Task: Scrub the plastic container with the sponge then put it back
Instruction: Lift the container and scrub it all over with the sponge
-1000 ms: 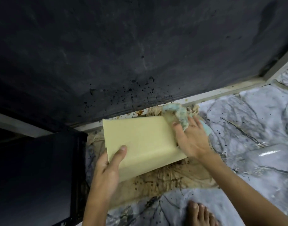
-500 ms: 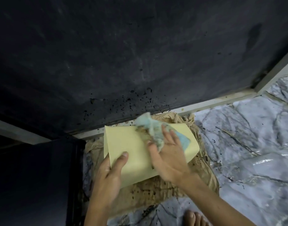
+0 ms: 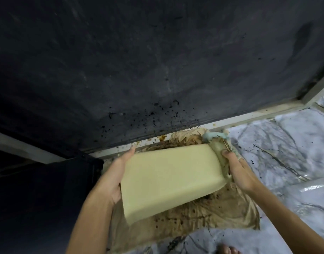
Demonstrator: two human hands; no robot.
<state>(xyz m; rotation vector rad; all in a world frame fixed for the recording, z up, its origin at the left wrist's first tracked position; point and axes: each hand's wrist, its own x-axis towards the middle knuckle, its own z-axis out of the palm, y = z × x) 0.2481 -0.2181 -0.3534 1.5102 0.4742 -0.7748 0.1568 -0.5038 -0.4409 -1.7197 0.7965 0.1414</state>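
Note:
A pale yellow plastic container (image 3: 168,180) is held bottom up and tilted, above a stained brown cloth (image 3: 212,215) on the floor. My left hand (image 3: 113,176) grips its left end, fingers along the far edge. My right hand (image 3: 236,169) presses a worn blue-green sponge (image 3: 215,137) against the container's right end; most of the sponge is soiled and partly hidden behind the container's corner.
A dark wall (image 3: 157,61) with black specks rises just behind, with a pale skirting strip (image 3: 249,116) at its foot. A black box-like object (image 3: 47,198) stands at the left. Marble-patterned floor (image 3: 285,153) spreads to the right. Toes of my foot (image 3: 229,250) show at the bottom edge.
My right hand moved the sponge from the top face of the container to its right end. My left hand shifted from the near side to the far left edge, tilting the container.

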